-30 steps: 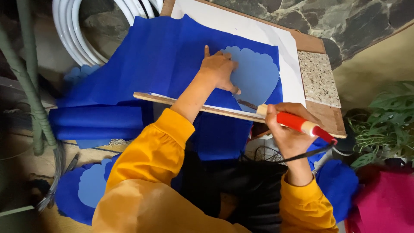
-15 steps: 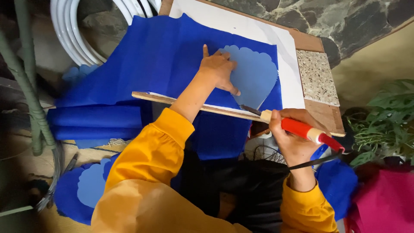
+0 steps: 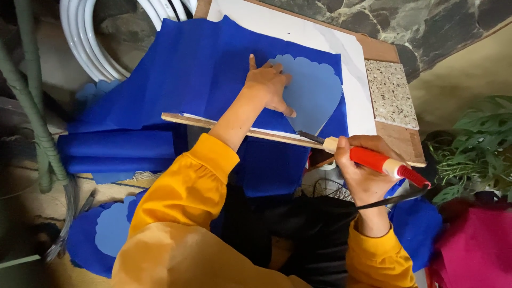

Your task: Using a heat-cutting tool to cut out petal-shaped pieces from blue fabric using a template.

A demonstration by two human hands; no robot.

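Two bare hands work over a wooden board (image 3: 397,140) topped with a white sheet (image 3: 320,40), which rests above a dark stone-patterned floor (image 3: 426,21). Most of the board is covered by a large royal-blue fabric sheet (image 3: 186,74) that spills off its near edge and onto a folded stack of the same blue cloth (image 3: 117,152) at the left. Coiled white tubing (image 3: 90,42) lies beyond the fabric at upper left, and a green wrapped pole (image 3: 34,106) runs down the left edge. A speckled stone tile (image 3: 390,93) sits on the board's right end, with a leafy green plant (image 3: 480,138) further right and magenta cloth (image 3: 474,250) at lower right. Cut blue scalloped pieces (image 3: 106,229) lie on the ground at lower left.

On the fabric rests a lighter blue scalloped template (image 3: 314,90). The left hand (image 3: 269,85) lies flat on its left side, fingers spread, pressing it down. The right hand (image 3: 362,168) is curled tightly around a red-handled hot cutting tool (image 3: 381,162), whose dark tip (image 3: 309,137) meets the fabric at the template's lower point, near the board's front edge. A black cord (image 3: 389,200) trails from the tool.
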